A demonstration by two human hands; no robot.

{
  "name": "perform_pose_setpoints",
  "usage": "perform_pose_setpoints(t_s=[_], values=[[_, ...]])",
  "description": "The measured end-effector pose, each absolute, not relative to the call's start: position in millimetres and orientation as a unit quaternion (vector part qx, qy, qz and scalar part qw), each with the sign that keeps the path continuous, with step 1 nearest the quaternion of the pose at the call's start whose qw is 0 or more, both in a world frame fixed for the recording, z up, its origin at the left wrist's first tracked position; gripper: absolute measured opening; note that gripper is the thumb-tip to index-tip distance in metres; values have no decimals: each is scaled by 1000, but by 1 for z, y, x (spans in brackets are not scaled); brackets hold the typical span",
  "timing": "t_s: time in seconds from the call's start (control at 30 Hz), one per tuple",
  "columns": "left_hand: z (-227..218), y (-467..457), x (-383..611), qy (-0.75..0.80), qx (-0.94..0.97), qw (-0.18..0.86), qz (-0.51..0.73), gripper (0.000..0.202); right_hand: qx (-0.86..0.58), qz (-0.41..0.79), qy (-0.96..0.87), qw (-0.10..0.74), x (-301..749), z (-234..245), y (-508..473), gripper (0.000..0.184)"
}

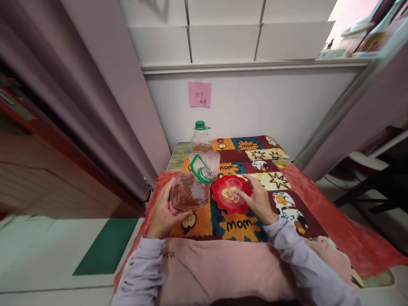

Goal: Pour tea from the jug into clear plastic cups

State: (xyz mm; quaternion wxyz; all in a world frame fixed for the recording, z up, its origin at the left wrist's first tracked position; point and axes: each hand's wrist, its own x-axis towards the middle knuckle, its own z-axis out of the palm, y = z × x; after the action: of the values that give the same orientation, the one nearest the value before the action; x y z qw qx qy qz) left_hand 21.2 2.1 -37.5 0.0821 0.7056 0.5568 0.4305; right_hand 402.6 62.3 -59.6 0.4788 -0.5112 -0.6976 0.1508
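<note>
The left hand (165, 212) is clamped around a jug (189, 195) of brownish liquid, holding it tilted just left of the red plate (218, 191), with its uncapped mouth and green handle towards the upper right. The right hand (256, 197) reaches over the plate's right side, thumb and forefinger apart beside a clear cup (234, 184); whether they grip it I cannot tell. That cup is at the plate's middle. Beyond the plate, to its left, are stacked cups (212, 160), and behind those a second jug (200, 138) with a green cap. A patterned mat (223, 233) lies beneath the plate; red sheeting (325, 204) shows well to the plate's right.
</note>
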Motion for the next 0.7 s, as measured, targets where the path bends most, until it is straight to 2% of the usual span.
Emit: perform_pose_setpoints(t_s=[0.13,0.2,0.27,0.37,0.47,0.7], values=[[-38,2,22,548,710,98,431,124,-450,332,-588,584,358,-58,39,65],[-37,2,24,544,717,91,427,124,-394,447,-550,586,328,-65,26,76],[-35,2,26,539,726,83,418,124,-359,537,-515,564,302,-72,18,98],[-33,2,28,536,739,77,401,124,-321,614,-491,528,279,-77,15,125],[-31,2,31,534,754,72,376,125,-277,639,-498,516,273,-75,21,126],[-30,5,39,521,785,51,330,126,-264,635,-474,550,268,-79,27,120]])
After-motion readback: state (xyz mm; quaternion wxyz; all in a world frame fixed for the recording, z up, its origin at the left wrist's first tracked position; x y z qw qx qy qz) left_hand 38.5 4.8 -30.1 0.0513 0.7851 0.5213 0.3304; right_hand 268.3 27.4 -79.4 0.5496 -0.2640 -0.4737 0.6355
